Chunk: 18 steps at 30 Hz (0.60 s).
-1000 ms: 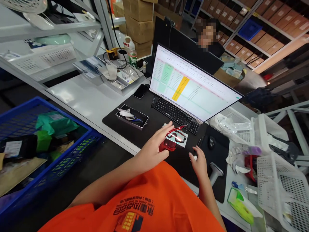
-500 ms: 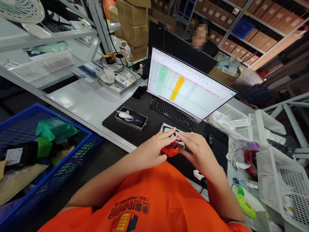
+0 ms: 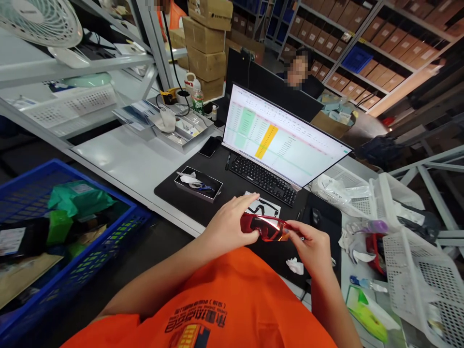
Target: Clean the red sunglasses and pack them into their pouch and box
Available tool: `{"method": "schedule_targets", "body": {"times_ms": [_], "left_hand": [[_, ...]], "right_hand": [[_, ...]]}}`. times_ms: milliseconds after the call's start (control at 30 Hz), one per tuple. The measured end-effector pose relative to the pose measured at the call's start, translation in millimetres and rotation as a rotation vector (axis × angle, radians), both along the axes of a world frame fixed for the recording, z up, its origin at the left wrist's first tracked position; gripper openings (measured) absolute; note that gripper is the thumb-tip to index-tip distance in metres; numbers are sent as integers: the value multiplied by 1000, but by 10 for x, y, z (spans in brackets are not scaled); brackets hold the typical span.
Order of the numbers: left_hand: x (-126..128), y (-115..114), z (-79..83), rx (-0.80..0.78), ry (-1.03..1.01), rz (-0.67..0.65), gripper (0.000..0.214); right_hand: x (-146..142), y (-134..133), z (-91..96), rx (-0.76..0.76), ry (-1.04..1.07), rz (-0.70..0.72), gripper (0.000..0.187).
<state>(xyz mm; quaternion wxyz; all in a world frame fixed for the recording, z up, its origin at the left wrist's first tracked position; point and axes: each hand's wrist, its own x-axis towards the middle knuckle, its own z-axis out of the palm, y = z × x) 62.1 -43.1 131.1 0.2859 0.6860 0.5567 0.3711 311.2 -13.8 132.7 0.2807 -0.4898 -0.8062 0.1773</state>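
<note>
L grip (image 3: 232, 223) & R grip (image 3: 313, 244) hold glossy, curved red glasses (image 3: 267, 227) over flat blk mat (image 3: 231, 187).

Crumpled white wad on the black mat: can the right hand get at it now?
Probably yes: the crumpled white wad lies uncovered near the right hand, though that hand is holding the shiny red glasses.

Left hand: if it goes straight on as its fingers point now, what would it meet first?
The left hand would likely meet the keyboard, just past the edge of the printed card; height is unclear, so it might pass above.
</note>
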Motion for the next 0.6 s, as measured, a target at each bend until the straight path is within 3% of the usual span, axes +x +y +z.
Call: {"method": "schedule_targets", "body": {"times_ms": [167,267,333,433,500,600], "left_hand": [[-52,-46,-36,23,27,-108,110],[-88,-54,-146,-18,-18,-38,112],[-117,-46,-234,-55,-60,56,101],[-168,-29,-331,-60,-102,139,67],[-197,-29,-350,-20,-126,136,43],[-218,-48,-308,66,-146,93,24]], "right_hand": [[-46,-91,-87,1,90,-153,15],[-17,-134,-162,-30,207,-314,17],[20,-155,-216,-55,316,-412,21],[60,-178,-276,-153,488,-482,25],[68,-190,-292,-212,586,-487,26],[67,-203,-288,-234,665,-500,26]]}}
